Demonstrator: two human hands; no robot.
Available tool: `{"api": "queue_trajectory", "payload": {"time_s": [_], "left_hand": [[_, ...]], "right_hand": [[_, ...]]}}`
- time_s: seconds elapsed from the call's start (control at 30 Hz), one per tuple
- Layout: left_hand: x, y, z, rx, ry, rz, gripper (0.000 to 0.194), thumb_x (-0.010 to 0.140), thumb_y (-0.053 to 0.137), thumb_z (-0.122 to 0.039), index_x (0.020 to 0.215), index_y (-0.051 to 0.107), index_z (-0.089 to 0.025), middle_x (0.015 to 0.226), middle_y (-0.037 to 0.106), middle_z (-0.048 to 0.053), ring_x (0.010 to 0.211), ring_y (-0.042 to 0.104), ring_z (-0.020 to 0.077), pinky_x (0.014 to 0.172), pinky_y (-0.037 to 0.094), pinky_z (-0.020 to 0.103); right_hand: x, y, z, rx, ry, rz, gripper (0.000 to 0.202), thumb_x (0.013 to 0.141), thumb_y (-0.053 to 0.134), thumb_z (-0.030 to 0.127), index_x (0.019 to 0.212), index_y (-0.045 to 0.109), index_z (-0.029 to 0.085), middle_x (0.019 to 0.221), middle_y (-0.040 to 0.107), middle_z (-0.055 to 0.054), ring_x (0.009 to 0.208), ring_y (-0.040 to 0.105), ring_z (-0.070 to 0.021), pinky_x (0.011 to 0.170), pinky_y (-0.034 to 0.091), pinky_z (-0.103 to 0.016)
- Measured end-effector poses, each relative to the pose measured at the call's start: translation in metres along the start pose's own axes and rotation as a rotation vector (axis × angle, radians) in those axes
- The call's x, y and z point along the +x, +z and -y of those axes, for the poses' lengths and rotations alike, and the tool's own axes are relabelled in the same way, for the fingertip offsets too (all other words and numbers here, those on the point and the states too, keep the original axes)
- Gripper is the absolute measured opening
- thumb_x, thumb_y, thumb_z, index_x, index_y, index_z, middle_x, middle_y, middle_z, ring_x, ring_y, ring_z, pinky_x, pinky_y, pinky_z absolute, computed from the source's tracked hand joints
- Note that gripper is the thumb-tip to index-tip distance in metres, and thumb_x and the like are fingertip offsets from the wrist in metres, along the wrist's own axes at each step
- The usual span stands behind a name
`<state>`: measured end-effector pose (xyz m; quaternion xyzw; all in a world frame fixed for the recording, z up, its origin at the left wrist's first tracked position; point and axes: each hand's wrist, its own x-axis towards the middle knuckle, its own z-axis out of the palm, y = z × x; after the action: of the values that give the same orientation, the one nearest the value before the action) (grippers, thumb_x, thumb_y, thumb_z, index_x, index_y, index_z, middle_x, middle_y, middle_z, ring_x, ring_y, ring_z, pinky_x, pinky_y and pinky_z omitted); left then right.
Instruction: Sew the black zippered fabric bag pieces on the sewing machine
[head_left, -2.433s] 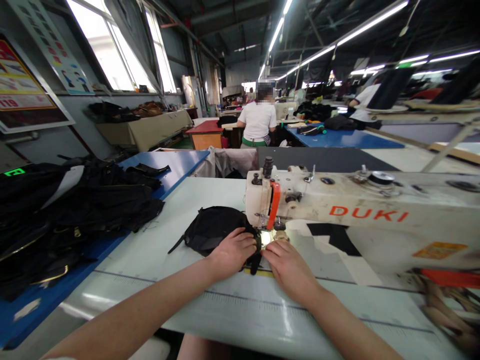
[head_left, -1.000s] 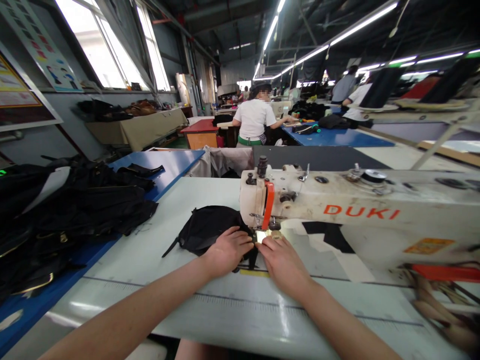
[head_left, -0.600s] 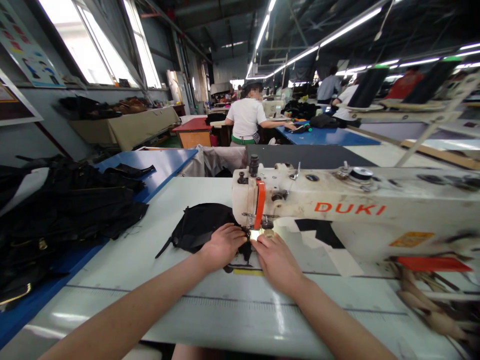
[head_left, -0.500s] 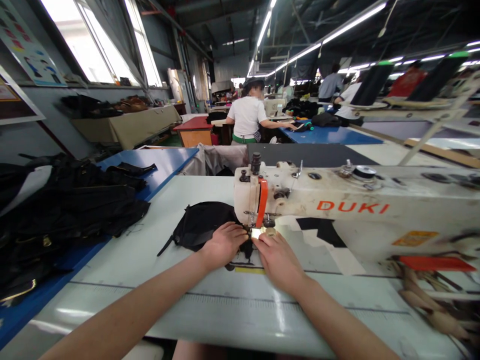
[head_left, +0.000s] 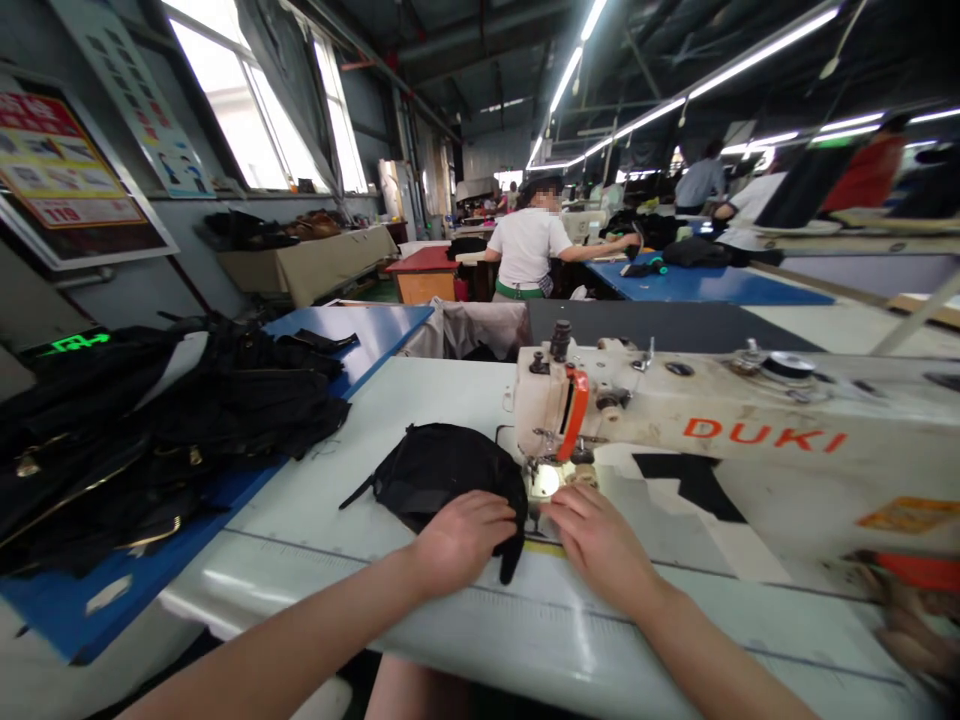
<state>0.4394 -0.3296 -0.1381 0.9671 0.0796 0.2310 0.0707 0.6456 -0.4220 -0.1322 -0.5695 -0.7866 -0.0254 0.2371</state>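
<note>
Two hands: left hand point(head_left: 466, 530) with a narrow grip on the black pouch's edge; right hand point(head_left: 592, 530) with fingertips gathered beside the sewing machine point(head_left: 727, 400), contents untellable.
Black pouch point(head_left: 450, 465): on the table point(head_left: 420, 390), left of the machine head; probably light, soft, pliable, best held by its seamed edge.
Pale surface: glossy, with a ruled scale.
Blue table point(head_left: 386, 325): dark fabric pile point(head_left: 247, 410).
Room: white-shirted person point(head_left: 525, 250), tube lights point(head_left: 765, 52).
</note>
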Motion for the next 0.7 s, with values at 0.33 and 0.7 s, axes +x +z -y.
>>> {"api": "queue_trajectory", "payload": {"time_s": [0.33,0.7], "left_hand": [[-0.075,-0.076,-0.040,-0.028,-0.256,-0.290,0.029,0.088,0.042,-0.009,0.108,0.061,-0.018,0.115,0.063,0.008,0.112,0.055,0.0168,0.098,0.045,0.033],[-0.099,-0.081,0.043,-0.065,-0.936,-0.111,0.021,0.081,0.049,-0.023,0.091,0.066,-0.018,0.090,0.069,0.005,0.087,0.063,0.0206,0.080,0.049,0.031]], "right_hand": [[-0.027,0.011,0.052,0.064,-0.198,0.041,0.032,0.084,0.045,0.010,0.109,0.062,0.020,0.113,0.063,-0.008,0.110,0.054,-0.0238,0.095,0.047,-0.042],[-0.034,0.006,0.060,0.079,-0.144,0.015,0.037,0.082,0.044,0.007,0.111,0.062,0.020,0.116,0.062,-0.009,0.113,0.053,-0.0229,0.095,0.048,-0.041]]}}
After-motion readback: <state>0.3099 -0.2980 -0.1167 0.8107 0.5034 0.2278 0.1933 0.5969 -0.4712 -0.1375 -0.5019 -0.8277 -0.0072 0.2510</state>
